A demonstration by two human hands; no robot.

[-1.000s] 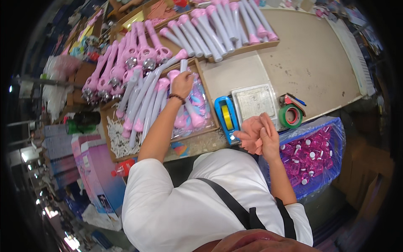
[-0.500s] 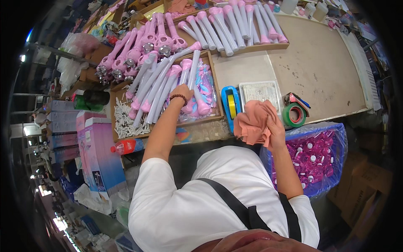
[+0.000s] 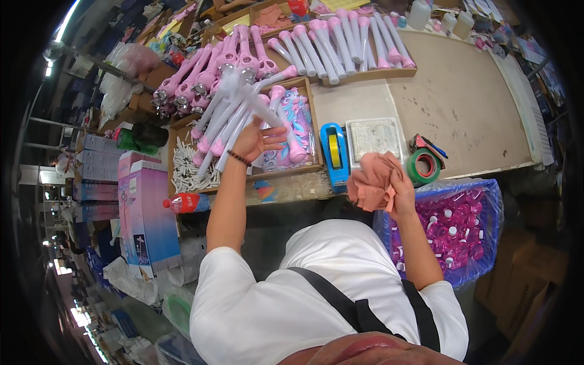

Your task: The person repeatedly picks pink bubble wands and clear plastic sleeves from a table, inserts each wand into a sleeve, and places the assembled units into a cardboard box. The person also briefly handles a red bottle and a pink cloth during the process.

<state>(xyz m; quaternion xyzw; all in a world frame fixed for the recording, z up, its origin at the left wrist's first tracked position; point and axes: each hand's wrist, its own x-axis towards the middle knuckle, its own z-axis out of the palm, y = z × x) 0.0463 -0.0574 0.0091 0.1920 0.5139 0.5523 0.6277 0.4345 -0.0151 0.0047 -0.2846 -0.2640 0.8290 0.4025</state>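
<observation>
1. Fingers spread and thumb apart, the left hand (image 3: 250, 145) is wide open above the near part of a shallow tray (image 3: 313, 112), with nothing visibly in its grip. A blurred tube (image 3: 263, 111) slants just beyond it; whether they touch, I cannot tell.
2. Curled around a bunched salmon cloth (image 3: 371, 181), the right hand (image 3: 400, 193) holds it near the bench's (image 3: 456, 97) front edge.
3. That blurred tube could roll or slide, since the grey tubes (image 3: 228, 129) beneath lie crossed and uneven. A badly placed one might knock the pink handles (image 3: 198, 76) with silver ends, crowded just behind.
4. Tubes leaning down the pile could also slip onto the small white sticks (image 3: 188, 170) or the blue-and-pink packets (image 3: 295, 112) sharing the tray.
5. Loose folds of cloth hang close to the blue tape dispenser (image 3: 334, 159) and might snag on it if swung leftward.
6. Crowding the right hand's side are a pale square block (image 3: 373, 140), a green tape roll (image 3: 423, 166) and, below, a blue crate (image 3: 494, 228) of pink bottles (image 3: 453, 234).
7. Left of the forearm, a red-labelled bottle (image 3: 187, 202) lies sideways, where an elbow could bump it.
</observation>
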